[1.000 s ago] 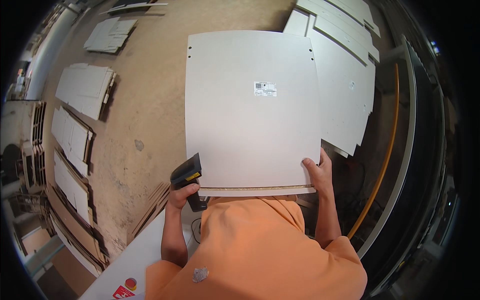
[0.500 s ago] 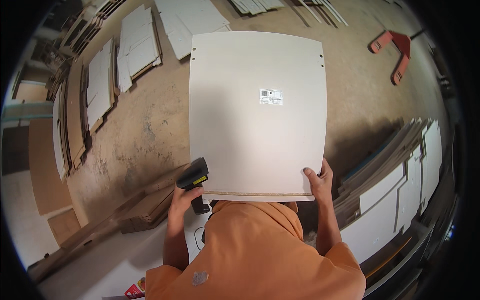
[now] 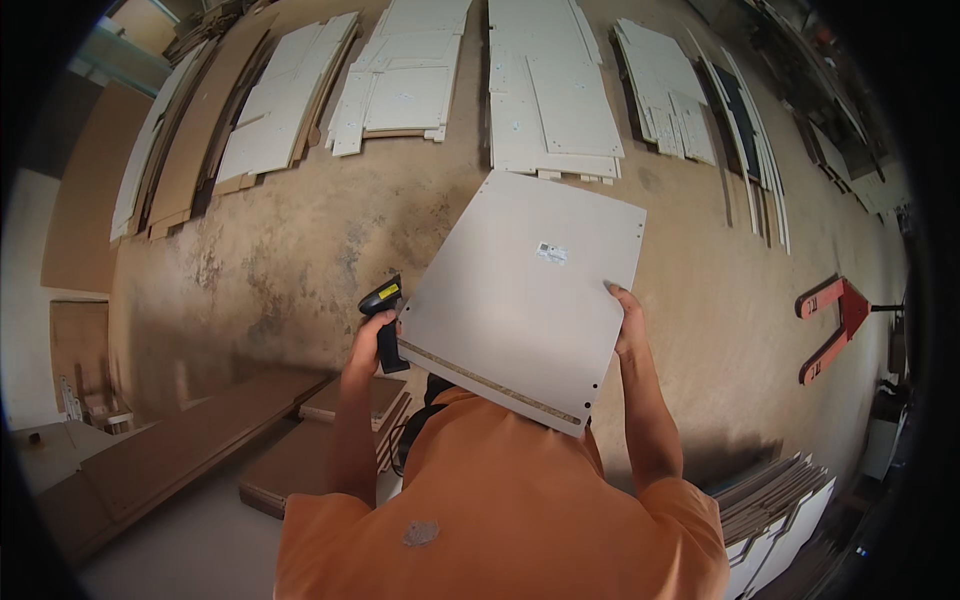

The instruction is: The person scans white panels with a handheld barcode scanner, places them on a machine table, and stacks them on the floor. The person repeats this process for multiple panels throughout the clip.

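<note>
Nearest: the person's orange shirt, just below the near edge of the white board. Board is off the floor in front of the body, turned askew, label facing up. Whether its near corner touches the shirt, cannot tell. Right hand is clamped on the board's right edge, thumb on top. Left hand is closed around a black scanner at the board's left edge; whether its hidden fingers also bear the board, cannot tell.

Step in hand, as judged: supporting and turning the board. The next move seems to call for a firm right grip and level support on the left, where the scanner crowds the hold.

Left of the board and nearer: stacked brown boards. Right and nearer: leaning panels. Farther right: a red pallet jack, forks toward the board. Beyond the board's far edge: white panel stacks, likely obstacles to walking straight ahead.
</note>
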Tool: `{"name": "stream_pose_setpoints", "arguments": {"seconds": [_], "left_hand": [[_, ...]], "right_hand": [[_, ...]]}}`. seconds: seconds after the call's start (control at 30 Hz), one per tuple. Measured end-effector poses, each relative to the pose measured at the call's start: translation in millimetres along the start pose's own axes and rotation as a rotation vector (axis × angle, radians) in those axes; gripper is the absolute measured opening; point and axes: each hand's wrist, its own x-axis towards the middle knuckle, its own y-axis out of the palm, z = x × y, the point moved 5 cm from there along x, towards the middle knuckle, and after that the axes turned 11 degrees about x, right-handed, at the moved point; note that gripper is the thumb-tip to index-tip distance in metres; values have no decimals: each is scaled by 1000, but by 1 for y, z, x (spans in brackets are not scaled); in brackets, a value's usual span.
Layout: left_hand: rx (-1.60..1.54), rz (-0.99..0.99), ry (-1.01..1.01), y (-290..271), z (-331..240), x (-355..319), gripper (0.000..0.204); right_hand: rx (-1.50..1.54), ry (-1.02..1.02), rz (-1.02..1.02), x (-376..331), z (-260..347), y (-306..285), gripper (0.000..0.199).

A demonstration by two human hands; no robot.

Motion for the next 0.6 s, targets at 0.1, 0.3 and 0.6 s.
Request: {"name": "stream_pose_setpoints", "arguments": {"seconds": [0.1,0.3,0.6], "left_hand": [[-90,-5,36,-39,-48,63,34],[-86,-17,34,-100,-122,155,30],[-295,-205,-92,-165,-105,199,33]], "right_hand": [[33,16,56,52,4,77,44],[47,113,74,127,1,181,39],[-227,368,62,228,-56,296,29]]}}
